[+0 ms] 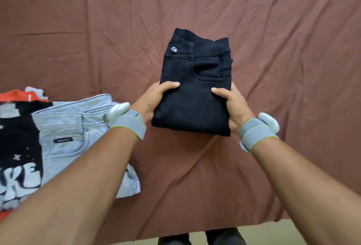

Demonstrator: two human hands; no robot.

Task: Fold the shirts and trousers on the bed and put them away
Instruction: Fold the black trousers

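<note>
At your nine o'clock one pair of light blue jeans (78, 139) lies folded beside and partly on a black printed shirt (18, 147), with orange cloth (19, 94) at its far edge, all on the brown bedsheet (283, 49). One pair of folded black trousers (195, 88) sits at centre. Your left hand (154, 100) and right hand (232, 106) grip its near sides, thumbs on top, fingers hidden beneath. Each wrist wears a grey strap (130, 125).
</note>
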